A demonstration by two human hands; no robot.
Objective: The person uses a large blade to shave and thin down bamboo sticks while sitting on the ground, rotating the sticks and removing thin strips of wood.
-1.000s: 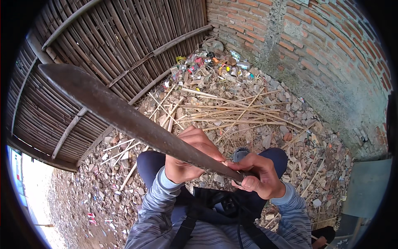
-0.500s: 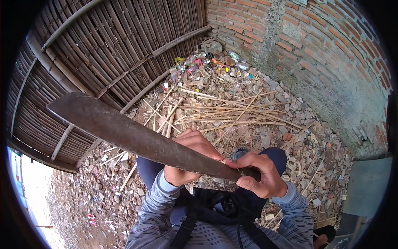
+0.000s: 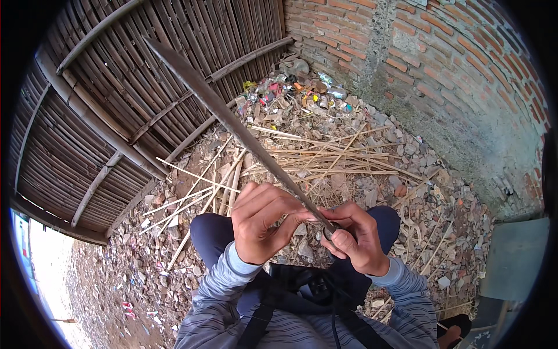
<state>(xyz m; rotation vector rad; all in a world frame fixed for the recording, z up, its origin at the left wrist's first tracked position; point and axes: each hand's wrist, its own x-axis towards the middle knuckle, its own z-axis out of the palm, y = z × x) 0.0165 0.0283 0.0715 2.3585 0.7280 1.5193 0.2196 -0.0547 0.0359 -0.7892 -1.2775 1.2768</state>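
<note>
My right hand (image 3: 361, 239) is wrapped round the handle end of a machete (image 3: 232, 125), its thumb on top. The long, dark, worn blade points up and to the far left, tilted so that it shows nearly edge-on. Close to the base of the blade, my left hand (image 3: 260, 218) is closed in a pinch, its fingertips meeting the right hand's fingers. Whatever lies between those left fingertips is too small to make out. Both hands are above my lap, between my bent knees.
Split bamboo sticks (image 3: 337, 157) lie scattered over stony rubble (image 3: 157, 256) ahead. Mixed litter (image 3: 296, 90) is heaped in the far corner. A bamboo fence (image 3: 122, 64) closes the left side, a brick wall (image 3: 442, 75) the right. A grey panel (image 3: 517, 259) stands at right.
The machete has swung upward and away, its tip now higher, and its blade has turned from flat to nearly edge-on. My left hand has come out from behind the blade into fuller view.
</note>
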